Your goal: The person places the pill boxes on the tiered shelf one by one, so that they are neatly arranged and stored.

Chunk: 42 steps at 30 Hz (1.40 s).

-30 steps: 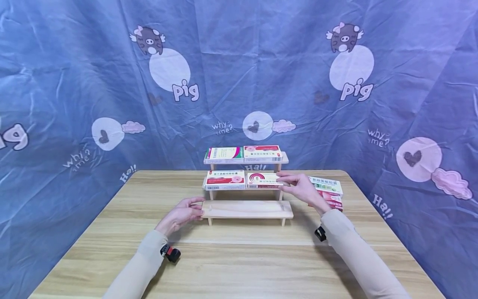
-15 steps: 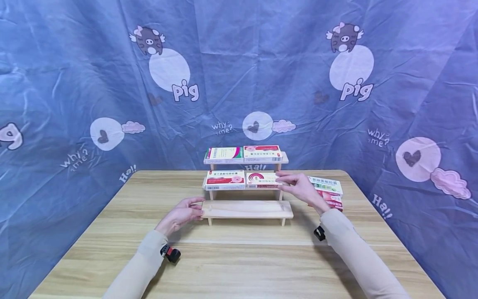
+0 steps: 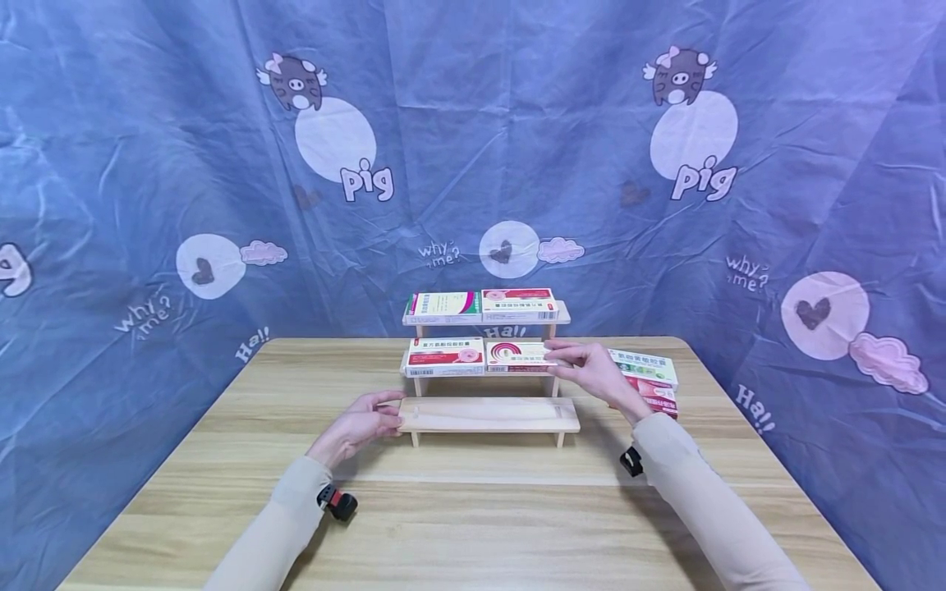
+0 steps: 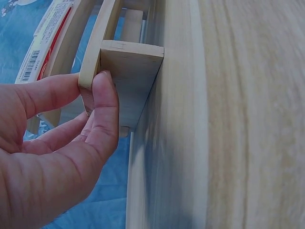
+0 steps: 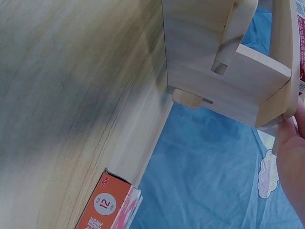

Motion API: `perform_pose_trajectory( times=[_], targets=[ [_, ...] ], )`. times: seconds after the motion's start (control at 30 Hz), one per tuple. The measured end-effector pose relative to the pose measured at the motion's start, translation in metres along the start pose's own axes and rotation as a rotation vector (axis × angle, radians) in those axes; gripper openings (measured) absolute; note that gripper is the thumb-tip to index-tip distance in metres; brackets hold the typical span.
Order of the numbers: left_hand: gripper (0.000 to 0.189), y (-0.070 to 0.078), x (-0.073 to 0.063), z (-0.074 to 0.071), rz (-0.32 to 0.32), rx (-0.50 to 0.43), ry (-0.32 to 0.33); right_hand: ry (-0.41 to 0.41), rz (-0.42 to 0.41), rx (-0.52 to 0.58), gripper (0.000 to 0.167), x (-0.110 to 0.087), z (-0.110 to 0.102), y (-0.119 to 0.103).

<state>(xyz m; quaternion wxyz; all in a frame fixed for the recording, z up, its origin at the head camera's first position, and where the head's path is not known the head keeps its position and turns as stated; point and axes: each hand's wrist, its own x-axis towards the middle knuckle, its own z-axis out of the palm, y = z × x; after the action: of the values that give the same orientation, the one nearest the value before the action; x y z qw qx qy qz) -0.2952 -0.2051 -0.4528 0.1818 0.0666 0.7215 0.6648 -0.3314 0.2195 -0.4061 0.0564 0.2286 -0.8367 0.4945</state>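
Observation:
A wooden three-tier display stand (image 3: 488, 414) stands on the table, its lowest step bare. At that step's left end my left hand (image 3: 364, 425) pinches the board between thumb and fingers; the left wrist view shows this grip closely. On the middle step lie two medicine boxes side by side, a red-and-white box (image 3: 446, 358) and a cream box with red arcs (image 3: 513, 355). My right hand (image 3: 591, 369) holds the cream box by its right end, covering that end. In the right wrist view only part of this hand shows, by the step's end.
On the top step lie a green-and-white box (image 3: 443, 304) and another red-and-white box (image 3: 519, 302). Right of the stand, a white-and-green box (image 3: 646, 367) and a red box (image 3: 654, 396) lie on the table (image 3: 473, 525). A blue curtain (image 3: 473, 148) hangs behind.
The cream box has slid slightly left with my right hand, closing the small gap to the red-and-white box. My left hand stays on the lowest step.

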Motion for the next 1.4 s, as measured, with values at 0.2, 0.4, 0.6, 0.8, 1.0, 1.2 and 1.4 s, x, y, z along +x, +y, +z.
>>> perform_pose_trajectory(
  times=[0.2,0.4,0.6,0.8,1.0,1.2,1.4],
  targets=[
    [0.066,-0.001,0.001,-0.001,0.001,0.002,-0.001,0.001,0.009,-0.015,0.029,0.000,0.000,-0.001],
    [0.065,-0.002,0.001,-0.001,-0.018,0.001,0.023,0.002,0.017,-0.025,0.030,0.000,0.002,-0.002],
    [0.066,-0.003,0.001,-0.002,-0.019,0.008,0.030,0.015,0.029,-0.020,0.030,0.001,0.004,-0.003],
    [0.067,-0.003,0.000,-0.002,-0.009,0.017,0.018,0.045,0.062,0.071,0.036,0.000,0.004,-0.002],
    [0.066,-0.001,0.001,-0.001,-0.013,0.010,0.020,0.134,0.105,0.167,0.039,-0.001,0.000,0.000],
    [0.066,0.000,0.000,0.000,-0.011,0.010,0.023,0.157,0.147,0.149,0.039,-0.002,-0.007,0.000],
    [0.066,0.001,0.000,0.001,-0.023,0.015,0.034,0.132,0.152,0.132,0.035,-0.003,-0.015,0.000]
  ],
)
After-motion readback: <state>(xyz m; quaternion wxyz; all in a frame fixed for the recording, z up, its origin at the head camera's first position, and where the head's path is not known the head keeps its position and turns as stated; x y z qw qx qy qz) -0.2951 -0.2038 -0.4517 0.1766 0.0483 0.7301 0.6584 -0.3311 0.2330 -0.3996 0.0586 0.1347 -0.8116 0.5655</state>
